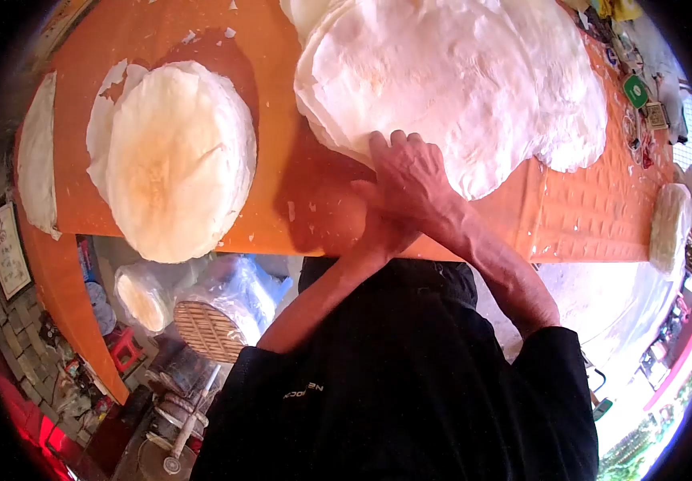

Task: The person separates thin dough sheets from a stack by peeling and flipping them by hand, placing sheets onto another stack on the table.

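A wide, uneven pile of thin white flatbread-like sheets (442,80) lies on the orange-covered table (322,232) in front of me. My right hand (410,172) is laid on its near edge, fingers apart and thumb out to the left. My left hand (394,230) is tucked under the right one at the table's front edge, where the two arms cross; its fingers are hidden. Left of my hands sits a round stack of similar sheets (174,160), browned in the middle, with a torn piece sticking out at its upper left.
Another pale folded sheet (39,156) lies at the table's left end. A plastic-wrapped bundle (671,228) is at the right end, below small items and a green round object (635,91). Under the table are a woven basket (208,330) and a red stool (125,350).
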Demonstrator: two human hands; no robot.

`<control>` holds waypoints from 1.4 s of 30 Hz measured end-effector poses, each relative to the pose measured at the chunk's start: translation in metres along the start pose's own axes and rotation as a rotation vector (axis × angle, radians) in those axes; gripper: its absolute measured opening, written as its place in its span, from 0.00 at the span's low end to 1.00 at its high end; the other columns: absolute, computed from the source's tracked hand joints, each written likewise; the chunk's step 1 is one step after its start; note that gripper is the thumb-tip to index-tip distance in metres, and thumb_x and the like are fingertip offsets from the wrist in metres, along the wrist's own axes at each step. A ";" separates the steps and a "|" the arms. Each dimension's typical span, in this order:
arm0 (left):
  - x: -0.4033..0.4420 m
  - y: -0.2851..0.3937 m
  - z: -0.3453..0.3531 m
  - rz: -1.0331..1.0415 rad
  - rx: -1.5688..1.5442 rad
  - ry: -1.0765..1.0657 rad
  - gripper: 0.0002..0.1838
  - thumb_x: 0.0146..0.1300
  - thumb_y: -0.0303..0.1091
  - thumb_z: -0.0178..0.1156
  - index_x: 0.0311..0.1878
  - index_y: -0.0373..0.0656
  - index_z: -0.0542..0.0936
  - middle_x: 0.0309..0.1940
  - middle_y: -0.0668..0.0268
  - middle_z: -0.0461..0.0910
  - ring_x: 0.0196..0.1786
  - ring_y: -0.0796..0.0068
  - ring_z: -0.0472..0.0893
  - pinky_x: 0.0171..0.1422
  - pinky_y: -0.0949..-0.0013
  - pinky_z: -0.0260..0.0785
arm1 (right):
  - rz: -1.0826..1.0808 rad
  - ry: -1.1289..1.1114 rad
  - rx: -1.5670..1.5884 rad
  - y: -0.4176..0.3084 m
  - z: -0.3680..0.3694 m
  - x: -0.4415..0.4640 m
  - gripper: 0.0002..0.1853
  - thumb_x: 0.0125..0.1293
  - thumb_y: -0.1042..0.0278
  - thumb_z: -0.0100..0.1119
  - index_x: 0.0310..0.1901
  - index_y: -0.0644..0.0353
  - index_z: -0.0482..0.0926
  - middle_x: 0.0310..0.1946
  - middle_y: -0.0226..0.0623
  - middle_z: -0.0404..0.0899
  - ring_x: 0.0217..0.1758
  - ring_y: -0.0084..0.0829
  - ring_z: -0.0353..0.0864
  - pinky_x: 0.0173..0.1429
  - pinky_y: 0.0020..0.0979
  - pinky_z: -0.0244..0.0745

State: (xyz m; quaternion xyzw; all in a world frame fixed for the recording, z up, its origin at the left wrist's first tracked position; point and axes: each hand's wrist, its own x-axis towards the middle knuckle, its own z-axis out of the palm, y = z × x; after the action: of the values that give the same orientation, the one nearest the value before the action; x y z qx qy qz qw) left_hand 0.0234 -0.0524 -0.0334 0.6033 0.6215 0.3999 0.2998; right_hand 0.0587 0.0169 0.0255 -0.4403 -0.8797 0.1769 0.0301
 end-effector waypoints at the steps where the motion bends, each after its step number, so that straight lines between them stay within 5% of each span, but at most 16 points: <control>1: -0.004 -0.009 -0.003 0.088 0.128 -0.072 0.20 0.65 0.43 0.56 0.52 0.38 0.71 0.38 0.57 0.80 0.40 0.59 0.80 0.47 0.57 0.72 | 0.152 -0.215 0.001 -0.004 -0.004 -0.001 0.18 0.57 0.61 0.59 0.48 0.57 0.75 0.41 0.40 0.73 0.47 0.35 0.66 0.48 0.38 0.64; 2: -0.007 -0.015 -0.008 0.186 0.250 -0.134 0.21 0.65 0.45 0.57 0.53 0.38 0.72 0.38 0.59 0.81 0.40 0.60 0.81 0.47 0.57 0.72 | 0.026 -0.010 0.003 0.022 0.017 0.004 0.14 0.56 0.60 0.60 0.40 0.57 0.77 0.32 0.40 0.75 0.38 0.39 0.73 0.39 0.40 0.68; 3: -0.009 -0.016 -0.013 0.030 0.105 -0.248 0.21 0.64 0.44 0.59 0.53 0.38 0.72 0.38 0.62 0.81 0.39 0.64 0.81 0.46 0.60 0.73 | -0.099 0.195 -0.021 0.048 0.037 0.008 0.11 0.54 0.58 0.61 0.32 0.57 0.78 0.22 0.40 0.78 0.29 0.43 0.80 0.31 0.42 0.73; 4: -0.008 -0.017 -0.016 -0.124 -0.039 -0.357 0.22 0.63 0.44 0.61 0.53 0.38 0.73 0.37 0.64 0.82 0.38 0.68 0.80 0.46 0.63 0.73 | 0.000 -0.026 -0.092 0.041 -0.011 0.022 0.07 0.54 0.61 0.59 0.30 0.54 0.78 0.19 0.38 0.78 0.26 0.42 0.81 0.28 0.41 0.73; 6: -0.006 -0.024 -0.021 -0.277 -0.261 -0.242 0.21 0.63 0.42 0.61 0.52 0.38 0.73 0.36 0.64 0.82 0.38 0.71 0.80 0.44 0.66 0.73 | 0.055 0.056 -0.403 0.059 -0.063 0.034 0.05 0.53 0.67 0.58 0.28 0.57 0.80 0.24 0.41 0.81 0.31 0.44 0.82 0.35 0.39 0.77; 7: -0.004 -0.029 -0.024 -0.424 -0.485 -0.123 0.20 0.63 0.40 0.62 0.52 0.38 0.73 0.36 0.64 0.82 0.37 0.73 0.80 0.43 0.69 0.73 | 0.053 0.101 -0.516 0.075 -0.096 0.037 0.04 0.53 0.71 0.57 0.29 0.57 0.81 0.27 0.42 0.82 0.33 0.44 0.82 0.37 0.39 0.77; 9: -0.006 -0.063 -0.040 -0.411 -0.360 0.022 0.21 0.66 0.41 0.59 0.56 0.39 0.72 0.39 0.64 0.79 0.40 0.76 0.78 0.43 0.71 0.74 | -0.001 0.048 -0.105 0.074 -0.189 0.015 0.08 0.52 0.75 0.56 0.33 0.55 0.82 0.30 0.42 0.82 0.35 0.43 0.82 0.37 0.39 0.77; 12: 0.008 -0.071 -0.065 -0.554 -0.531 0.242 0.19 0.65 0.36 0.59 0.54 0.34 0.73 0.40 0.62 0.80 0.40 0.76 0.79 0.46 0.70 0.74 | 0.217 0.385 -0.503 0.046 -0.222 -0.008 0.22 0.60 0.72 0.61 0.57 0.57 0.73 0.46 0.48 0.75 0.49 0.41 0.76 0.55 0.35 0.73; 16: 0.018 -0.079 -0.070 -0.691 -1.116 0.110 0.15 0.70 0.37 0.52 0.54 0.40 0.73 0.45 0.61 0.78 0.46 0.68 0.79 0.51 0.63 0.76 | -0.174 0.475 -0.461 0.072 -0.142 0.014 0.08 0.55 0.73 0.54 0.35 0.51 0.80 0.23 0.39 0.81 0.25 0.34 0.83 0.25 0.35 0.75; 20: 0.025 -0.063 -0.066 -0.752 -1.338 0.051 0.13 0.68 0.38 0.55 0.51 0.41 0.74 0.41 0.60 0.80 0.44 0.66 0.81 0.51 0.63 0.76 | -0.084 0.046 -0.146 0.102 -0.001 0.023 0.06 0.51 0.78 0.55 0.31 0.58 0.79 0.22 0.44 0.80 0.26 0.43 0.82 0.26 0.39 0.76; 23: 0.025 -0.068 -0.067 -0.758 -1.388 -0.003 0.14 0.68 0.41 0.54 0.51 0.43 0.74 0.44 0.60 0.80 0.47 0.66 0.80 0.53 0.61 0.75 | -0.031 0.143 -0.060 0.088 0.003 0.004 0.08 0.52 0.74 0.54 0.34 0.57 0.80 0.28 0.43 0.80 0.33 0.45 0.81 0.37 0.42 0.77; 29: 0.024 -0.079 -0.047 -0.669 -1.452 -0.116 0.24 0.70 0.51 0.48 0.59 0.42 0.71 0.55 0.60 0.77 0.56 0.64 0.77 0.61 0.51 0.71 | -0.097 0.076 -0.057 0.060 0.006 0.012 0.05 0.54 0.74 0.55 0.34 0.62 0.77 0.28 0.46 0.78 0.32 0.46 0.81 0.33 0.42 0.76; 34: 0.032 -0.050 -0.063 -0.654 -1.557 -0.091 0.25 0.70 0.51 0.48 0.60 0.43 0.70 0.53 0.61 0.77 0.53 0.66 0.78 0.56 0.58 0.72 | -0.076 0.094 0.004 0.052 0.010 0.001 0.05 0.56 0.72 0.55 0.33 0.62 0.76 0.28 0.47 0.77 0.35 0.46 0.80 0.34 0.42 0.76; 37: 0.034 -0.048 -0.062 -0.666 -1.469 -0.048 0.24 0.70 0.50 0.49 0.61 0.43 0.69 0.51 0.62 0.77 0.49 0.69 0.80 0.49 0.65 0.75 | -0.101 0.048 -0.025 0.049 0.003 0.003 0.11 0.59 0.63 0.58 0.37 0.62 0.79 0.28 0.48 0.77 0.35 0.45 0.80 0.35 0.41 0.76; 40: 0.037 -0.052 -0.058 -0.655 -1.170 0.010 0.18 0.70 0.43 0.52 0.58 0.44 0.71 0.47 0.64 0.79 0.45 0.72 0.81 0.46 0.68 0.76 | -0.064 0.039 0.213 0.047 -0.006 -0.007 0.35 0.57 0.37 0.61 0.50 0.65 0.78 0.32 0.56 0.79 0.36 0.46 0.82 0.40 0.42 0.78; 42: 0.037 -0.044 -0.056 -0.652 -1.218 0.004 0.16 0.70 0.40 0.52 0.57 0.46 0.73 0.45 0.67 0.79 0.43 0.74 0.81 0.46 0.68 0.76 | -0.002 0.100 0.273 0.053 -0.013 0.008 0.36 0.58 0.36 0.60 0.50 0.68 0.78 0.30 0.57 0.80 0.35 0.48 0.83 0.39 0.43 0.78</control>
State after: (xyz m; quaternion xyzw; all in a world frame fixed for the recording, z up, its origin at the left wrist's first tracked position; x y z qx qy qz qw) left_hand -0.0505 -0.0217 -0.0386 0.1088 0.4363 0.5682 0.6892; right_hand 0.0967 0.0561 0.0185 -0.4396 -0.8453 0.2727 0.1338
